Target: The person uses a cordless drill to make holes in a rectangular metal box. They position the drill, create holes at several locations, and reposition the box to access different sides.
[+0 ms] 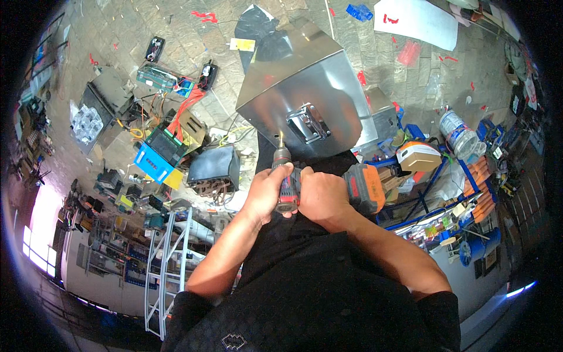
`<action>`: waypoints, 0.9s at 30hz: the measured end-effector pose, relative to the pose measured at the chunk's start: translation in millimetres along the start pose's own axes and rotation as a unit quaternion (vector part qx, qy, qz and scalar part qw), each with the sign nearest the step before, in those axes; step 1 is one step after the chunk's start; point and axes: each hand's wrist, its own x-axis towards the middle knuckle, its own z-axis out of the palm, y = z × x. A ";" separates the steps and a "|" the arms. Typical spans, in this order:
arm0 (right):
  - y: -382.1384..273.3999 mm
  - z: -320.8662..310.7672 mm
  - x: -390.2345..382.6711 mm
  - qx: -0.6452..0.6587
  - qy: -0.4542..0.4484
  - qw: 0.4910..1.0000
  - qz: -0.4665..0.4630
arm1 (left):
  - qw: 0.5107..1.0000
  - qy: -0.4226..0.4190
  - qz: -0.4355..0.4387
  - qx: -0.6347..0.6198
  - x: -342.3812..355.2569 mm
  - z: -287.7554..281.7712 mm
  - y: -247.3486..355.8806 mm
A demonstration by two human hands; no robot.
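Observation:
A shiny sheet-metal box (293, 82) stands tilted in front of me, with a recessed metal latch (309, 124) on the face toward me. My right hand (322, 196) is wrapped round the handle of a cordless drill (288, 196), whose orange and black battery (365, 188) sticks out on the right. Closed on the left side of the drill's body is my left hand (265, 192). The drill's metal chuck (282, 155) carries a gold-coloured bit (281, 141). Its tip meets the box face left of the latch, close to a small dark hole (277, 135); I cannot tell how deep it sits.
At left are a blue-edged battery unit (161, 154), a dark metal case (214, 167) and tangled wires. A ladder (167, 270) stands lower left. A blue metal rack (431, 182), a white and tan box (417, 156) and a bucket (458, 134) lie right. Red scraps dot the paved floor.

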 end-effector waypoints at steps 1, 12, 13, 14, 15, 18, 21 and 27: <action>0.5 0.4 0.1 0.001 0.003 1.000 -0.001 | 1.000 0.003 0.005 -0.006 1.5 -0.2 -2.2; 8.4 5.6 0.8 0.001 0.029 1.000 -0.007 | 1.000 0.015 0.009 0.006 0.9 7.0 -0.2; 9.0 5.5 0.3 0.001 0.029 1.000 -0.008 | 1.000 0.017 0.014 0.006 0.9 7.6 -0.9; 9.3 5.5 0.4 0.001 0.029 1.000 -0.009 | 1.000 0.018 0.013 0.004 1.2 7.8 -0.8; 9.4 5.5 0.5 0.002 0.029 1.000 -0.010 | 1.000 0.019 0.012 0.002 1.5 8.0 -0.5; 7.8 -0.1 -0.1 0.002 0.020 1.000 -0.012 | 1.000 0.012 0.007 0.000 2.1 6.8 0.1; 6.0 -2.8 -0.4 0.003 0.011 1.000 -0.008 | 1.000 0.007 0.002 -0.019 1.4 6.6 1.4; 6.6 -2.6 0.0 0.011 0.007 1.000 -0.006 | 1.000 0.012 -0.001 -0.012 2.5 6.7 0.9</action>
